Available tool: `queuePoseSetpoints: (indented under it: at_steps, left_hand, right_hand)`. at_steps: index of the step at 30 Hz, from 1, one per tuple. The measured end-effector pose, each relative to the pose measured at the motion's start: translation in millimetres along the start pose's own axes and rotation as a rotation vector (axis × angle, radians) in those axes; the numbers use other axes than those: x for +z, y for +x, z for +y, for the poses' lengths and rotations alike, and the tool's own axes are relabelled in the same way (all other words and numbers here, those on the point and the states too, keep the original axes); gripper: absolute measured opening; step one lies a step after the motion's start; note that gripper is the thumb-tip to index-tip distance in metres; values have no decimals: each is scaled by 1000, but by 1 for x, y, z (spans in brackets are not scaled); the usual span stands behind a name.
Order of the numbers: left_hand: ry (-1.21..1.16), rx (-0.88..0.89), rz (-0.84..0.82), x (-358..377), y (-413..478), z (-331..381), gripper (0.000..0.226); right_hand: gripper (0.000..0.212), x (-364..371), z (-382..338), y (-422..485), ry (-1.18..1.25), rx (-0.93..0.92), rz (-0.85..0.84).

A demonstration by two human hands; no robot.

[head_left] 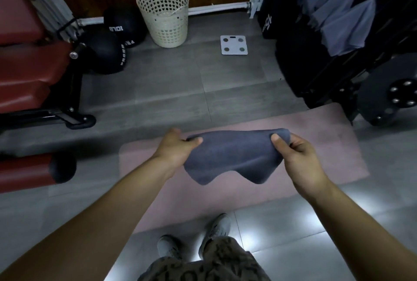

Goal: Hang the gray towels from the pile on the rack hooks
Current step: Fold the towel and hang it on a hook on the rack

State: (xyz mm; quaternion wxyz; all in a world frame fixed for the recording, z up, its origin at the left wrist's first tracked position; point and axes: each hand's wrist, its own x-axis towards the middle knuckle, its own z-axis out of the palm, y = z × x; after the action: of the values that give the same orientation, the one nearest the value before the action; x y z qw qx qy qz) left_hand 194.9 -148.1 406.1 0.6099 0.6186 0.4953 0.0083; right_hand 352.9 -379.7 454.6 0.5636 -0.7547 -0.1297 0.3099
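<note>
Gray towel (234, 156), soft and sagging, stretched between left hand (178, 148) and right hand (300, 156), both pinching its corners.

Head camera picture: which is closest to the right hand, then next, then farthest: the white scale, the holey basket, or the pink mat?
1. Pink mat: on the floor just below the right hand, which grips the gray towel.
2. White scale: on the floor farther ahead, slightly left.
3. Basket: farthest, by the back wall, further left.
</note>
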Motion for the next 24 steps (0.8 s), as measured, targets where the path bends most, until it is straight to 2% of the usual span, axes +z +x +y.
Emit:
queuePoseSetpoints:
  at_steps: [3,6,9,12,14,16,18,22,24]
  left_hand:
    - [81,107,104,40,9,44,34]
    - [66,231,58,74,23,86,14]
    - [5,294,-176,94,36,128,16]
    - [177,371,-396,111,50,168,45]
    - [320,457,-397,126,66,193,53]
    - [419,535,-398,141,88,219,52]
    - [513,602,-405,154,117,244,44]
    - [683,716,-438,173,191,300,19]
    - [792,770,-460,182,240,333,26]
  right_hand:
    - [22,-34,-6,24,51,21,61]
    - [22,-69,-16,47,97,53,85]
    - [18,-104,-28,70,135,64,181]
    - [10,-133,-37,93,193,65,277]
    - [9,-145,-44,111,251,72,352]
    - [26,-156,-49,131,305,73,399]
    - [38,-165,-53,155,304,56,378]
    - [43,-177,-70,220,119,61,298]
    - [33,-180,-86,266,-34,48,332]
